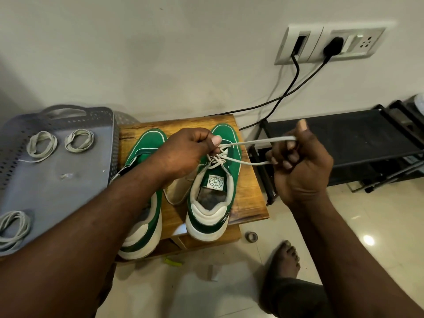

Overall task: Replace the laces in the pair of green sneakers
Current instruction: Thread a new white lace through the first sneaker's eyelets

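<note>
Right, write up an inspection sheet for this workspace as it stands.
Surface: wooden stool, top mostly covered.
Job's things: lace partly threaded in the right-side sneaker; other sneaker partly behind the forearm; three coiled laces on the grey tray.
Clutter: small ring, green scrap on the floor.
Hands: left hand pinches the lace at the eyelets; right hand grips its pulled-out loop.
Cables: two black cables hang from the wall sockets.
Surroundings: black rack, a bare foot.
</note>
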Available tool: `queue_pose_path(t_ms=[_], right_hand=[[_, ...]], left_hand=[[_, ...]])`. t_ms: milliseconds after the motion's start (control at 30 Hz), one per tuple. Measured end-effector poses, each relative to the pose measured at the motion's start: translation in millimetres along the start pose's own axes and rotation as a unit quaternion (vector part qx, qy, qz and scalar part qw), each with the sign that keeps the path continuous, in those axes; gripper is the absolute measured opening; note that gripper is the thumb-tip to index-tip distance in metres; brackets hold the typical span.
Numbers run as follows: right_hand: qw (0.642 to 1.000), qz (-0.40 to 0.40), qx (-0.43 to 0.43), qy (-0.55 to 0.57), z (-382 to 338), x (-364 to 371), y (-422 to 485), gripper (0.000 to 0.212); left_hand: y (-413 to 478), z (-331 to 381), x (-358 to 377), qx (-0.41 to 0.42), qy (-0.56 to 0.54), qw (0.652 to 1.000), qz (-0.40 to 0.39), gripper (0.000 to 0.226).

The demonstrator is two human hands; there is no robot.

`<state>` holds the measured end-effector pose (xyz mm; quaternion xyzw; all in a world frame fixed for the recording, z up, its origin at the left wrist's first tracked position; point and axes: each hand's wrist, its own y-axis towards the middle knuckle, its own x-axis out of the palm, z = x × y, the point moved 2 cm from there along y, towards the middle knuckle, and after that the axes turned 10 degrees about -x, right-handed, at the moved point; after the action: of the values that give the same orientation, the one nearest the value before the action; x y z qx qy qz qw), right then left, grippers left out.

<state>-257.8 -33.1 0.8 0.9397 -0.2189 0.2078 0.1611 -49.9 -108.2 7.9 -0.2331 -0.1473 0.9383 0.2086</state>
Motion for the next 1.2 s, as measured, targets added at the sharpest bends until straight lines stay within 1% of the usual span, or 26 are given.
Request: queue_pose_path(t_ms=[33, 67, 100, 133, 167, 200, 233, 300, 333, 400, 433, 467, 533, 567, 633, 700, 767, 800, 867, 1100, 1200], right_hand=[[1.0, 0.007, 0.003, -0.01, -2, -2, 2, 0.036], [0.997, 0.006, 0.0, -0.073, -1, -7, 3, 0.036], [0.983, -0.012, -0.004, -0.183, 3, -11, 4, 0.034], [0.951, -0.04, -0.001, -0.306, 9, -15, 4, 0.029], [0.911, -0.069, 0.013, -0.407, 18, -19, 4, 0.019], [0.878, -0.096, 0.023, -0.468, 24, -19, 0, 0.009], [0.865, -0.122, 0.012, -0.487, 28, -16, -4, 0.013], [0.883, -0.178, -0.026, -0.434, 34, -3, -11, 0.031], [0.88, -0.209, -0.047, -0.424, 37, 4, -13, 0.037], [0.854, -0.254, -0.058, -0.45, 43, 13, -18, 0.04], [0.854, -0.256, -0.035, -0.452, 45, 15, -18, 0.037], [0.867, -0.248, -0.004, -0.433, 46, 15, -18, 0.032], [0.903, -0.23, 0.047, -0.359, 45, 13, -15, 0.027], [0.92, -0.226, 0.061, -0.313, 43, 12, -14, 0.029], [0.951, -0.215, 0.072, -0.211, 36, 10, -10, 0.03], [0.975, -0.188, 0.072, -0.095, 29, 10, -8, 0.024], [0.984, -0.165, 0.071, -0.007, 24, 9, -6, 0.03], [0.985, -0.159, 0.072, 0.011, 22, 10, -6, 0.033], [0.985, -0.159, 0.07, 0.006, 22, 11, -6, 0.034], [0.986, -0.152, 0.062, -0.033, 28, 9, -6, 0.028], [0.988, -0.142, 0.051, -0.038, 28, 7, -4, 0.029]], left_hand=[[0, 0, 0, 0.002, 0.0, 1.0, 0.001, 0.029], [-1, 0, 0, 0.004, 0.003, 1.0, -0.001, 0.028], [-2, 1, 1, 0.005, 0.01, 1.0, -0.009, 0.027], [-3, 1, 1, 0.005, 0.018, 1.0, -0.018, 0.026], [-4, 2, 2, 0.004, 0.027, 0.999, -0.025, 0.024], [-5, 2, 2, 0.004, 0.033, 0.999, -0.028, 0.021], [-6, 3, 2, 0.005, 0.039, 0.999, -0.028, 0.019], [-7, 4, 3, 0.013, 0.056, 0.998, -0.026, 0.015], [-7, 5, 4, 0.016, 0.066, 0.997, -0.028, 0.013], [-8, 5, 6, 0.018, 0.08, 0.996, -0.031, 0.011], [-8, 5, 6, 0.02, 0.085, 0.996, -0.025, 0.011], [-8, 5, 7, 0.022, 0.089, 0.996, -0.016, 0.011], [-8, 4, 5, 0.021, 0.082, 0.996, 0.002, 0.015], [-8, 4, 3, 0.015, 0.07, 0.997, 0.005, 0.018], [-6, 3, 0, -0.002, 0.036, 0.999, 0.008, 0.023], [-3, 2, -3, -0.02, -0.004, 1.0, 0.011, 0.023], [0, 1, -2, -0.036, -0.054, 0.998, 0.004, 0.022], [0, 1, -2, -0.042, -0.079, 0.996, -0.003, 0.021], [-1, 1, 0, -0.043, -0.108, 0.993, -0.011, 0.019], [-1, 3, 1, -0.029, -0.124, 0.992, 0.009, 0.016], [-2, 5, 2, -0.022, -0.143, 0.989, 0.005, 0.009]])
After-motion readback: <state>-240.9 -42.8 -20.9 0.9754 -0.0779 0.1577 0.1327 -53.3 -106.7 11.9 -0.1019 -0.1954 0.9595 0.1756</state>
